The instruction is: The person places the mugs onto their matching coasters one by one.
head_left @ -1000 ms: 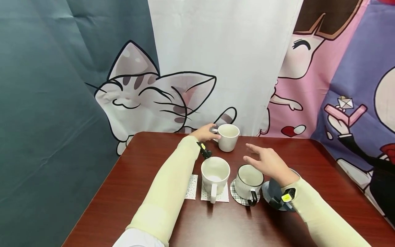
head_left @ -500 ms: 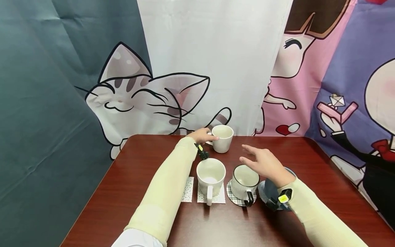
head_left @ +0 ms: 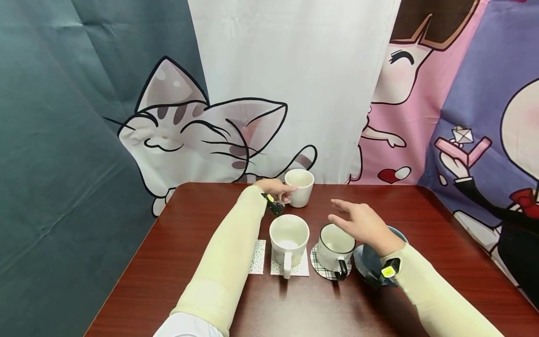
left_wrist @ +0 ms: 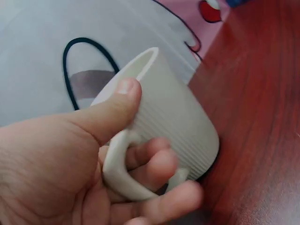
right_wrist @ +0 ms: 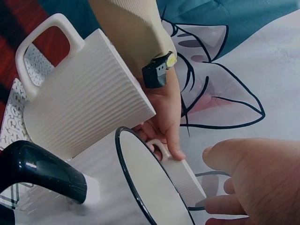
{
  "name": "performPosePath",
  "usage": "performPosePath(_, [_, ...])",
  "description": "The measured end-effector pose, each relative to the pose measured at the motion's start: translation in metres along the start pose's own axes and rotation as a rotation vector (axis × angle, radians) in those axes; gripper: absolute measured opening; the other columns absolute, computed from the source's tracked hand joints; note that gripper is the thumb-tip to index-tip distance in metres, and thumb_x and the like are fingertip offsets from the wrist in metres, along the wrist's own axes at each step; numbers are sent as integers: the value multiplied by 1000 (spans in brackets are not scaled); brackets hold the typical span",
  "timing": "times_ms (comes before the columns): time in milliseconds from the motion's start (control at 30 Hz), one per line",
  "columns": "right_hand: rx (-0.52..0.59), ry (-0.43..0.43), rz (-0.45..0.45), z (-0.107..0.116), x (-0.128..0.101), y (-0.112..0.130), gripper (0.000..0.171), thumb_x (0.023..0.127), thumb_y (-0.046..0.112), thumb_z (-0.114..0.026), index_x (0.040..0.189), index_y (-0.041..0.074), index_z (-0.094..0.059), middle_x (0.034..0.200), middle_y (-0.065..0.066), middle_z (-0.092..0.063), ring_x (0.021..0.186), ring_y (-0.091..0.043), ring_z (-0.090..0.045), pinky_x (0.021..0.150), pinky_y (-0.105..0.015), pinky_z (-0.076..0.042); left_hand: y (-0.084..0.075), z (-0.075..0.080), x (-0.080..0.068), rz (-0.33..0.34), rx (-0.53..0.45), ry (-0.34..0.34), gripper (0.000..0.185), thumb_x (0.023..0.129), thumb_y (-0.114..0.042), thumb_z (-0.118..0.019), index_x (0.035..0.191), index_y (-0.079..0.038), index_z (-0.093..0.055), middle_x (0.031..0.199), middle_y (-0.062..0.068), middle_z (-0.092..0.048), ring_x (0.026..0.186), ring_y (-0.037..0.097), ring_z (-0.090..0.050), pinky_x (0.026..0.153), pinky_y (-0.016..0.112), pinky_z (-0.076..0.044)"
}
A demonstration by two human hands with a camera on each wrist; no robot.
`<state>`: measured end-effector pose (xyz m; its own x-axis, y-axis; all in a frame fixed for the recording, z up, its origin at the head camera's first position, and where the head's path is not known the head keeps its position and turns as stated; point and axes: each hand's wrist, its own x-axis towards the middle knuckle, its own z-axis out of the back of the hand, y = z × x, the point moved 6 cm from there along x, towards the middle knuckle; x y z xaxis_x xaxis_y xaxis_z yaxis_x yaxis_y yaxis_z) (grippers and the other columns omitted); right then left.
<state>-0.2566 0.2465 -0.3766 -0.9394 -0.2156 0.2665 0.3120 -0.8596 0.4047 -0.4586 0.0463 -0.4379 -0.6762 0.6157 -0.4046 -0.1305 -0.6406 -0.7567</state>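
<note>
At the back of the table stands a white ribbed mug (head_left: 301,191). My left hand (head_left: 274,187) holds it by the handle (left_wrist: 117,171), fingers curled through the loop and thumb (left_wrist: 125,89) pressed near the rim in the left wrist view. My right hand (head_left: 365,225) hovers with fingers spread and nothing in it, above a blue cup (head_left: 372,257) partly hidden by the wrist. Close beside it a white mug with black rim and black handle (head_left: 336,248) sits on a round plaid coaster (head_left: 316,266). Left of that, a larger white ribbed mug (head_left: 288,238) rests on a square patterned coaster (head_left: 302,268).
Another square speckled coaster (head_left: 258,258) lies left of the row, partly covered by my left sleeve. The brown wooden table (head_left: 189,215) ends at a cartoon-printed curtain (head_left: 261,56) just behind the back mug.
My left fingers have gone from reaching flat over the back mug's handle to curling through it. The right hand stays hovering in the same place.
</note>
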Motion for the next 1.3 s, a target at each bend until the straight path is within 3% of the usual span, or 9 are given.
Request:
performPosePath(167, [6, 3, 2, 0, -3, 2, 56, 97, 39, -67, 140, 5, -60, 131, -16, -67, 115, -32, -67, 96, -55, -52, 5, -6, -3, 79, -386, 88, 34, 110, -24, -40, 98, 0, -62, 84, 6, -66, 75, 18, -69, 81, 31, -58])
performPosePath(233, [12, 12, 0, -1, -4, 3, 56, 97, 38, -68, 141, 4, -59, 131, -17, -66, 115, -32, -67, 95, -55, -52, 7, -9, -4, 104, -501, 108, 32, 110, -19, -38, 99, 1, -60, 84, 7, -67, 75, 19, -70, 81, 30, -60])
performPosePath(300, [15, 17, -3, -2, -5, 4, 56, 97, 37, -68, 141, 4, -59, 131, -17, -66, 115, -32, -67, 95, -55, -53, 9, -11, -6, 122, -557, 121, 34, 111, -20, -36, 99, 0, -60, 81, 7, -69, 71, 19, -72, 71, 28, -59])
performPosePath(467, [21, 11, 5, -4, -7, 5, 55, 97, 37, -68, 141, 4, -59, 131, -17, -66, 115, -32, -67, 95, -55, -53, 13, -14, -12, 123, -613, 138, 38, 111, -25, -35, 97, -2, -62, 80, 4, -72, 69, 16, -73, 54, 25, -51])
performPosePath(633, [26, -1, 21, -4, -5, 12, 55, 96, 39, -68, 140, 6, -60, 132, -16, -66, 115, -32, -67, 95, -55, -53, 21, -5, -26, 95, -680, 61, 33, 110, -26, -42, 110, -1, -64, 88, 4, -75, 78, 14, -73, 59, 22, -54])
performPosePath(767, [26, 2, 56, -5, -2, 24, 54, 97, 39, -67, 140, 7, -61, 132, -15, -67, 114, -31, -67, 94, -54, -53, 28, 7, -43, 95, -788, -20, 33, 109, -23, -47, 122, 2, -63, 90, 5, -75, 79, 15, -73, 61, 21, -56])
performPosePath(867, [29, -4, 80, -4, -2, 31, 52, 97, 38, -67, 139, 8, -62, 129, -13, -68, 113, -30, -68, 92, -53, -54, 25, 13, -55, 70, -861, -42, 35, 108, -22, -48, 127, 5, -61, 92, 8, -76, 81, 17, -74, 64, 21, -58])
performPosePath(1100, [10, -8, 120, -4, -3, 48, 51, 97, 36, -67, 140, 10, -62, 133, -8, -67, 117, -28, -66, 95, -52, -53, 15, 18, -79, 28, -940, -52, 29, 107, -19, -51, 114, 5, -67, 90, 14, -76, 76, 20, -75, 61, 24, -59])
performPosePath(1300, [10, -19, 174, -11, -6, 72, 52, 96, 37, -69, 139, 10, -62, 136, -7, -65, 113, -22, -68, 96, -48, -53, 13, 16, -100, -6, -914, -51, 32, 110, -23, -45, 106, -1, -68, 88, 9, -76, 74, 17, -75, 58, 24, -58])
